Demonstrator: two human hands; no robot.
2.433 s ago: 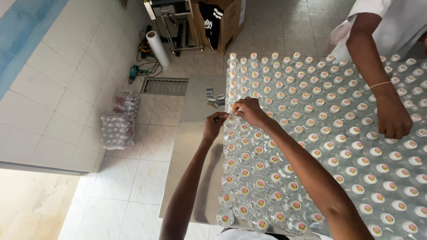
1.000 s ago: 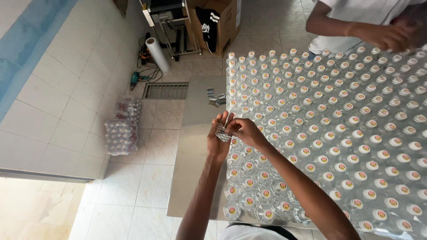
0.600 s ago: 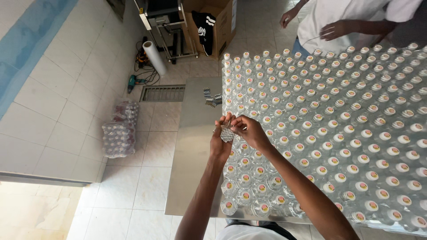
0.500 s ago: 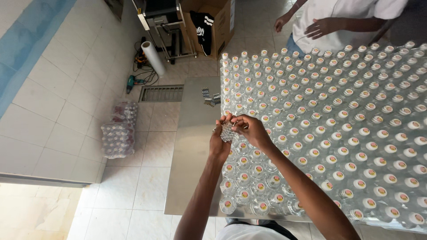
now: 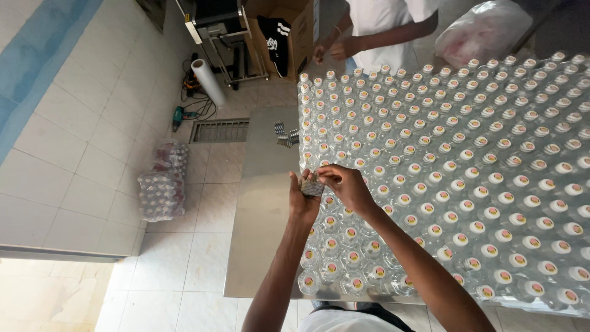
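Note:
My left hand [image 5: 303,200] holds a small stack of clear plastic sleeve bands [image 5: 312,185] over the left edge of a crowd of capped clear bottles [image 5: 442,154]. My right hand [image 5: 345,185] pinches the top of that same stack with its fingertips. Both hands hover just above the bottle caps near the table's left side. The bottles stand upright in tight rows on a steel table [image 5: 258,215].
More loose bands [image 5: 284,134] lie on the bare steel strip at the table's left. Another person [image 5: 384,27] in white stands at the far end. Shrink-wrapped bottle packs [image 5: 161,181], a film roll [image 5: 208,82], a floor grate and a cardboard box sit on the tiled floor.
My hands have drawn together over the bottles' left edge and stay on the band stack. The person at the far end pulled their arm off the bottles and stepped back.

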